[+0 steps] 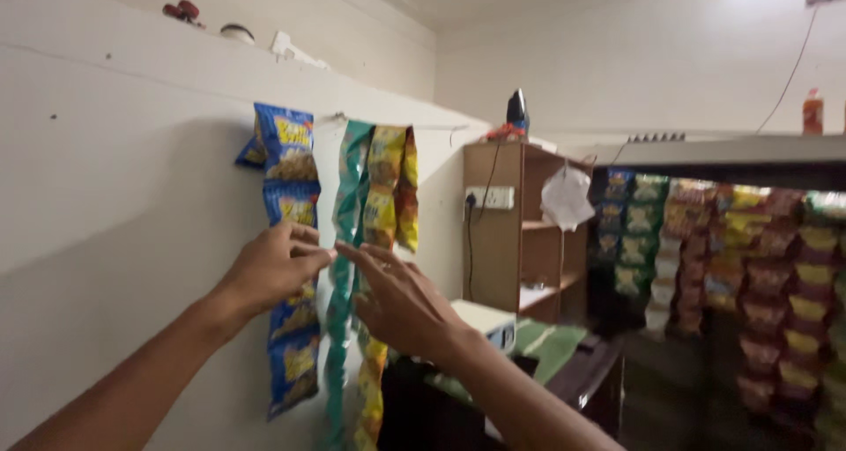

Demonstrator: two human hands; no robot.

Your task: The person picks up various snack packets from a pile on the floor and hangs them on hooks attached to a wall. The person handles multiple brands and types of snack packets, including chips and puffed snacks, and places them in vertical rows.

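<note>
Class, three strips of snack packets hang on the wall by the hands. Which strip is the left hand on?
The blue-and-yellow packet strip, leftmost; the left hand covers it, beside the green and orange-yellow strips.

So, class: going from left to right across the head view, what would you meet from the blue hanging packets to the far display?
Blue snack packet strip → left hand → green packet strip → yellow packet strip → wooden shelf unit → white bag → rack of hanging snack strips.

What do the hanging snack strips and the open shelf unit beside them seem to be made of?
The blue snack strip and green strip look like thin glossy plastic film: they crinkle and catch light. The shelf unit looks like brown wood-effect board, matte, flat-edged panels; solid wood or laminate cannot be told.
</note>
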